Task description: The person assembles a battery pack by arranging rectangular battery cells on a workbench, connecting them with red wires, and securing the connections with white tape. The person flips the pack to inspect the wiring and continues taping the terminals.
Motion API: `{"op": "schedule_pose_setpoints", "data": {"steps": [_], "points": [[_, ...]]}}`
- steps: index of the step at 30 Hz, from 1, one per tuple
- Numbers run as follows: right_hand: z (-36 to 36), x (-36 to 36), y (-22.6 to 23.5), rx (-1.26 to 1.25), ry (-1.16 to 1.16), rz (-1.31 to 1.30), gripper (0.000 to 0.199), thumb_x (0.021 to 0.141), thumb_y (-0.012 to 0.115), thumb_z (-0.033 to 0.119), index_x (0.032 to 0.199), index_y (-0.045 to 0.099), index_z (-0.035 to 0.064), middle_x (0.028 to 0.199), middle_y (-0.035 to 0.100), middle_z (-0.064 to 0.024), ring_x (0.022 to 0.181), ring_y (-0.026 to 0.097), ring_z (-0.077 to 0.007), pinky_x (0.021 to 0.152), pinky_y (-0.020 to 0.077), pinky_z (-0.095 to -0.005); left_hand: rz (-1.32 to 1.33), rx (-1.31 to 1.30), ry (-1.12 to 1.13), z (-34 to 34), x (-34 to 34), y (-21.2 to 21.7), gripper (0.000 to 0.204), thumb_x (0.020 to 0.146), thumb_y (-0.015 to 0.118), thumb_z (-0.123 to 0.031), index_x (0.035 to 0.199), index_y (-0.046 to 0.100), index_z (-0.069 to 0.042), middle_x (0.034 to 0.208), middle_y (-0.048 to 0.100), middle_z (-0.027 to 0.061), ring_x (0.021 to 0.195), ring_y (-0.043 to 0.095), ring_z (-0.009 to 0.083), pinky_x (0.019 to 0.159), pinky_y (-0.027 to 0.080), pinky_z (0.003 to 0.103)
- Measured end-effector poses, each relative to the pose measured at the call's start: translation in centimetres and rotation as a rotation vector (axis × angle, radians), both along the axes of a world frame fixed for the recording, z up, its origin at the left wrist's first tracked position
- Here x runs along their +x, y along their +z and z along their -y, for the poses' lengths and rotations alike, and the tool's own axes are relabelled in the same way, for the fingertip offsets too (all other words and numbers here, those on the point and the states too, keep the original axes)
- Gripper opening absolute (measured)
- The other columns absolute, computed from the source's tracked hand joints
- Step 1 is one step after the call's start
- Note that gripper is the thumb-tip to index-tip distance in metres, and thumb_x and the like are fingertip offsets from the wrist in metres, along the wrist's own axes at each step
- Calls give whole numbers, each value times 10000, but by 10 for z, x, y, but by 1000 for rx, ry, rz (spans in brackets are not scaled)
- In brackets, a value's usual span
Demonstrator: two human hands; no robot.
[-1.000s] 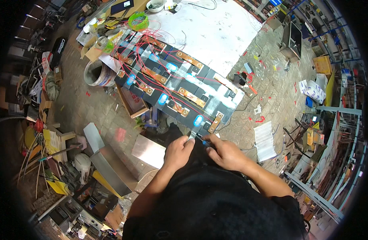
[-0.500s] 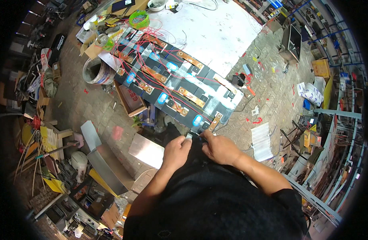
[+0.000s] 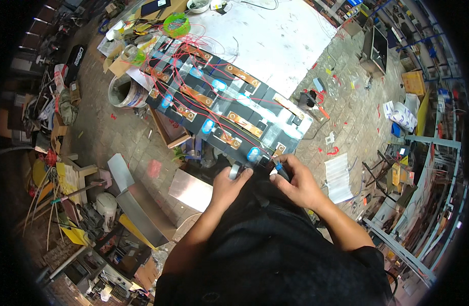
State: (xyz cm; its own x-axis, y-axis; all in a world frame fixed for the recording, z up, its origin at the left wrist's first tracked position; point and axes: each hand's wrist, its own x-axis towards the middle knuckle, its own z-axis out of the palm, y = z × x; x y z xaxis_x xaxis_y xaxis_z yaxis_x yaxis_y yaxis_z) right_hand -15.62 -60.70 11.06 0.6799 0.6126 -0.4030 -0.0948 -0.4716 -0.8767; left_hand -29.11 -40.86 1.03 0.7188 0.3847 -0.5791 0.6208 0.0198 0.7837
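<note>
— Head view: where are the hands?
— Both at the near end of the battery pack (image 3: 229,104). The left hand (image 3: 229,186) pinches a small grey piece (image 3: 235,171).
— And the other?
— The right hand (image 3: 295,183) has its fingers curled tight around a blue-tipped tool (image 3: 279,168), just beside a copper strip (image 3: 278,151).

Work table (image 3: 290,46), white sheet top, scuffed: carries a long black battery pack (image 3: 219,109) with copper strips, blue caps and red wires; a green tape roll (image 3: 176,24); a white bowl (image 3: 198,5) at the far edge. Paved floor (image 3: 357,112): bucket (image 3: 123,92), wooden tray (image 3: 169,130), two metal sheets (image 3: 191,188), white paper (image 3: 339,176), red scraps
</note>
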Motion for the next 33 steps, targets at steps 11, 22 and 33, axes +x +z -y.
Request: {"op": "schedule_pose_setpoints", "data": {"steps": [11, 22, 33], "points": [[15, -6, 10, 33, -24, -83, 357, 996, 739, 110, 1300, 582, 6, 1064, 650, -29, 976, 585, -91, 856, 501, -270, 115, -365, 148, 9, -6, -82, 535, 851, 903, -542, 856, 684, -54, 758, 647, -22, 664, 575, 107, 626, 454, 300], [13, 12, 13, -307, 46, 339, 554, 875, 885, 313, 1227, 589, 3, 945, 712, -129, 861, 711, -254, 752, 556, -386, -11, -244, 187, -12, -26, -49, 359, 956, 831, -391, 843, 681, -86, 727, 581, -50, 636, 497, 63, 572, 380, 273], [-62, 52, -11, -616, 143, 589, 762, 652, 982, 477, 1095, 556, 25, 961, 759, -213, 904, 765, -395, 747, 589, -493, -14, -10, 286, -3, -37, -28, 406, 924, 856, -473, 886, 724, -91, 700, 564, -72, 591, 490, 50, 533, 376, 271]]}}
